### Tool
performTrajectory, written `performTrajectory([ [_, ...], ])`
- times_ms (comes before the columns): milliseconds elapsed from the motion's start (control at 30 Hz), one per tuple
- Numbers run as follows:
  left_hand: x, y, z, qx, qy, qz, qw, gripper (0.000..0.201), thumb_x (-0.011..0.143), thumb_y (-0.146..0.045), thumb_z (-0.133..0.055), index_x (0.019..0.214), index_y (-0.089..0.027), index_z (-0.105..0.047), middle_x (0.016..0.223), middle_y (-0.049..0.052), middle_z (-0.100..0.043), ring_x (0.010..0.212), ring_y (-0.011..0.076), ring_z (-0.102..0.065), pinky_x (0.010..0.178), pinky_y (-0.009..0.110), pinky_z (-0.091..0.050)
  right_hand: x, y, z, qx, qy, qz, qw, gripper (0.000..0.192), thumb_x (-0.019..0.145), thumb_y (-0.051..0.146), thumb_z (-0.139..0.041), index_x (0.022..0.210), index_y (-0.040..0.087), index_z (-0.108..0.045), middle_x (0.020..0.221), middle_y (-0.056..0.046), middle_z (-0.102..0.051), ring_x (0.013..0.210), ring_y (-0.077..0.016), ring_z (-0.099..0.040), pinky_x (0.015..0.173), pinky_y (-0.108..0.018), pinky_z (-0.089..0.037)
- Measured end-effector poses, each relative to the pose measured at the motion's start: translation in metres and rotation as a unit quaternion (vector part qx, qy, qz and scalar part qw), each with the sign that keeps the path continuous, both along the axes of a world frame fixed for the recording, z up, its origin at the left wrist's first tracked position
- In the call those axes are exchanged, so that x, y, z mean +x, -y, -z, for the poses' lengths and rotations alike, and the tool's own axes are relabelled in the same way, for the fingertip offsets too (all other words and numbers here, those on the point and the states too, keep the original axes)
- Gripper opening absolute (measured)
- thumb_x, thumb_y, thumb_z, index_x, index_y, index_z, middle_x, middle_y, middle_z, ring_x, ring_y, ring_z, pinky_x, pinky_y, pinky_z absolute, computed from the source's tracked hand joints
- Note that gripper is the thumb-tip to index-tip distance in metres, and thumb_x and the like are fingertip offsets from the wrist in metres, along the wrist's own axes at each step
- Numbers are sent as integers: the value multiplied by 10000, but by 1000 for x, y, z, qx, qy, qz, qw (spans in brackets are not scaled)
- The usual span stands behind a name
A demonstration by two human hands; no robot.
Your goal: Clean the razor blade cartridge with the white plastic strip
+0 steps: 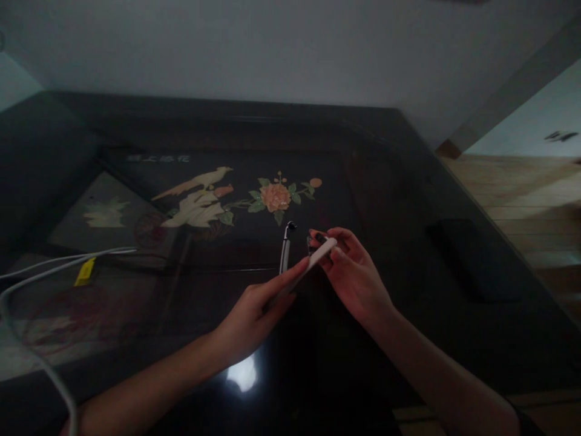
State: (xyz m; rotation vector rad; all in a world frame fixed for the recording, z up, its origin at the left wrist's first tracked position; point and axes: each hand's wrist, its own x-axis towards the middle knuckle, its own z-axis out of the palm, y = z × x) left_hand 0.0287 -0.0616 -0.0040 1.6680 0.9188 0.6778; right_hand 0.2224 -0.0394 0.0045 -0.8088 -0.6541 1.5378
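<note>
My left hand [254, 312] and my right hand [351, 272] meet above a dark glossy table [408, 181]. Together they hold a slim white stick-like object [313, 261], the left hand at its lower end and the right hand at its upper end. The right fingers also pinch a small dark piece [314, 241] at that tip; what it is cannot be told. A thin silver pen-like tool [285, 254] with a dark head lies on the table just left of the hands.
The tabletop carries an inlaid bird and flower picture [236, 197]. White cables [40, 284] with a yellow tag [85, 271] run in from the left. A flat black object [472, 257] lies at the right, near the table edge and a wooden floor [535, 200].
</note>
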Motion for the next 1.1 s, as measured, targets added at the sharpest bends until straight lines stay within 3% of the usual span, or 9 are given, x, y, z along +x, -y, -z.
performTrajectory([
  [167, 1, -1, -3, 0, 14, 17, 1000, 547, 959, -172, -474, 1491, -268, -391, 1431, 25, -570, 1201, 176, -625, 1060, 311, -457, -1, -1, 0, -1, -20, -5, 1000, 285, 639, 293, -876, 878, 302, -723, 1000, 44, -754, 943, -122, -683, 856, -243, -541],
  [567, 0, -5, -2, -36, -12, -50, 998, 536, 956, -223, -482, 1484, -256, -401, 1390, 30, -609, 1194, 205, -624, 1057, 362, -464, -1, -1, -2, -19, -17, 4, 1000, 293, 597, 268, -891, 841, 277, -731, 945, 28, -730, 863, -131, -660, 748, -235, -555],
  [733, 1, -6, -5, -37, 3, -76, 996, 530, 943, -207, -491, 1470, -233, -437, 1090, 41, -741, 1192, 231, -613, 1039, 390, -473, -1, -1, -2, -30, -25, 10, 999, 314, 618, 229, -876, 882, 279, -715, 960, 26, -711, 898, -143, -665, 753, -248, -550],
  [900, 3, -3, -6, -51, 7, -61, 997, 544, 934, -227, -507, 1473, -221, -438, 879, 26, -737, 1055, 219, -659, 925, 330, -527, -1, -1, -2, -25, -11, 13, 1000, 322, 606, 265, -891, 879, 284, -721, 961, 27, -722, 860, -126, -657, 742, -230, -559],
  [1100, 2, -1, -5, -73, -7, -40, 997, 565, 941, -260, -492, 1495, -211, -397, 662, -28, -633, 671, 143, -602, 697, 245, -521, -1, -1, -2, -24, -9, 20, 999, 298, 597, 264, -887, 850, 282, -732, 962, 21, -733, 886, -140, -656, 770, -249, -554],
])
